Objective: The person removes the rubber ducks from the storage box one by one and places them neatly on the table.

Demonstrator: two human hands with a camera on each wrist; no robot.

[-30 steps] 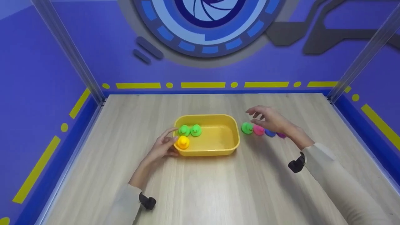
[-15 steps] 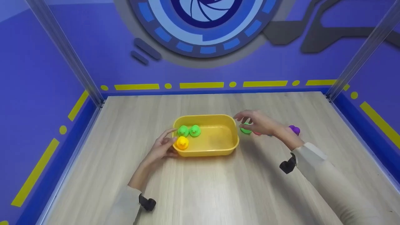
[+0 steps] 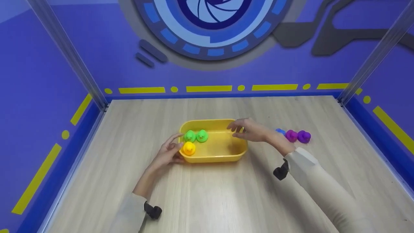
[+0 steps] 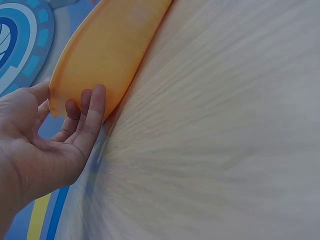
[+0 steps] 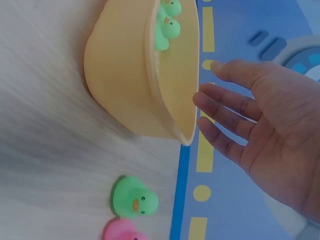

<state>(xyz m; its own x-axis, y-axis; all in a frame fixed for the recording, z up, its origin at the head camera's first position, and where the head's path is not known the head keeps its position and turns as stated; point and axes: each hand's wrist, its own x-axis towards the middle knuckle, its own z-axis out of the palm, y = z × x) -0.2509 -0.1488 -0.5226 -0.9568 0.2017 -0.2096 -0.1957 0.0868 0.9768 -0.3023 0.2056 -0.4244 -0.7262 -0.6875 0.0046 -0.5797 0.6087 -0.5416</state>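
Note:
A yellow plastic tub (image 3: 223,158) sits on the table, with two green rubber ducks (image 3: 202,136) and one yellow rubber duck (image 3: 189,148) at its left end. My left hand (image 3: 165,153) holds that end by the rim. In the left wrist view its fingers (image 4: 92,112) lie against the tub's outer wall. Over the tub's right end hovers my right hand (image 3: 250,130), fingers loosely bent and nothing in them. The right wrist view shows a green duck (image 5: 132,197) and a pink duck (image 5: 124,231) on the table just outside the tub; the right arm hides them in the head view.
Farther right stand a blue duck (image 3: 280,131), a magenta duck (image 3: 291,136) and a purple duck (image 3: 304,136) in a row. Blue printed panels (image 3: 207,76) wall in the table (image 3: 207,200) at the back and both sides.
My right hand has moved left from above the row of ducks to the tub's right end, uncovering the ducks at the row's far right. My left hand keeps its place on the tub.

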